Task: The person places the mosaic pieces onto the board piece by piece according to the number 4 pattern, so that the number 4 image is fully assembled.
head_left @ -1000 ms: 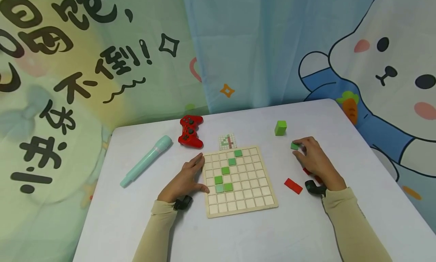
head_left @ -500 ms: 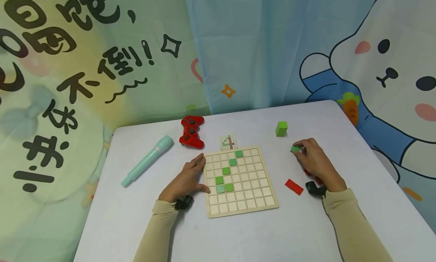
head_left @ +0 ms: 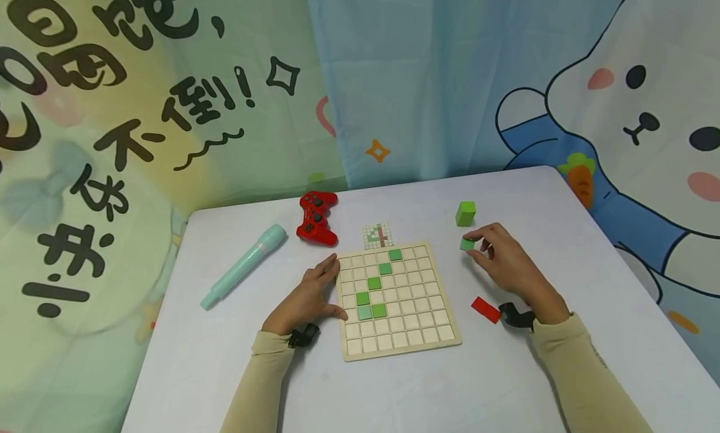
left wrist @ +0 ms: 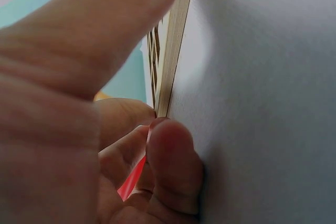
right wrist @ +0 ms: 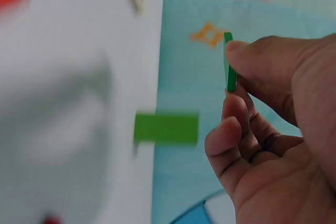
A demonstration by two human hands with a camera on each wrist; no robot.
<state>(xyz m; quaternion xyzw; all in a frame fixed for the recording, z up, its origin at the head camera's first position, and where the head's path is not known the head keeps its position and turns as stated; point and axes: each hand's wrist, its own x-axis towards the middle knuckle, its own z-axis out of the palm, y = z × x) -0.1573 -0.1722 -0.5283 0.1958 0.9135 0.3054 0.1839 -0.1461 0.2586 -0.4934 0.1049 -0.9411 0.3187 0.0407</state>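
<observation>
Between thumb and fingertips, my right hand (head_left: 509,258) pinches a thin square green tile (head_left: 467,244), seen edge-on in the right wrist view (right wrist: 231,64). It is raised over the table, right of the wooden grid board (head_left: 407,302). Several green tiles lie in the board's squares, in a diagonal line that hooks at its lower end. My left hand (head_left: 306,298) rests at the board's left edge, thumb and fingers spread and touching the rim. In the left wrist view, fingertips (left wrist: 170,140) sit right at the board's wooden edge (left wrist: 176,45).
Behind the board lies a small pattern card (head_left: 377,235). A green block (head_left: 465,214) stands beyond my right hand, and a red tile (head_left: 485,310) lies by my right wrist. A red game controller (head_left: 317,218) and a mint-green tube (head_left: 244,267) are at the left.
My right hand has lifted and moved left toward the board with the green tile pinched in it. The red pieces formerly seen beneath it are now hidden. My left hand stays at the board.
</observation>
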